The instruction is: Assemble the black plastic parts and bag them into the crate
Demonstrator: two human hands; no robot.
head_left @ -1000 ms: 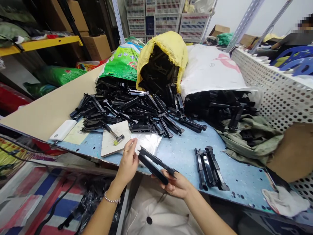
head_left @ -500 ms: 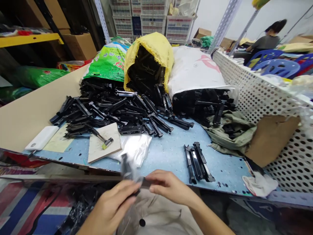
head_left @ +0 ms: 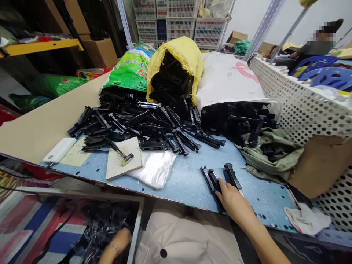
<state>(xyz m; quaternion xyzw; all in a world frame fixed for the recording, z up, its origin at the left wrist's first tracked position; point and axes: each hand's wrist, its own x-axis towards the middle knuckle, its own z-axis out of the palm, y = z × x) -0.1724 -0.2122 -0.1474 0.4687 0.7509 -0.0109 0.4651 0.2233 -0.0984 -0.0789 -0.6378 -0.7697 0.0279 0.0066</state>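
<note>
My right hand (head_left: 233, 200) reaches down to the table, its fingers closed on a long black plastic part (head_left: 211, 179) at the front right. Close beside it, just right of the fingers, lies another black part (head_left: 232, 175). Low on the left, my left hand (head_left: 121, 240) is smeared by motion over an open drawer (head_left: 139, 216). Black parts in clear plastic bags (head_left: 95, 229) lie in that drawer around the hand. Whether the left fingers hold anything is hidden.
A heap of black parts (head_left: 132, 123) spreads before a green sack (head_left: 129, 69), a yellow sack (head_left: 198, 55) and a white sack (head_left: 225, 77). A hammer (head_left: 126, 159) rests on a board (head_left: 115, 170), beside clear bags (head_left: 158, 168). A perforated panel (head_left: 316, 113) borders the right side.
My left hand has gone from the front middle down left into the drawer; the bagged part it held is no longer distinguishable. My right hand has moved right onto the black parts.
</note>
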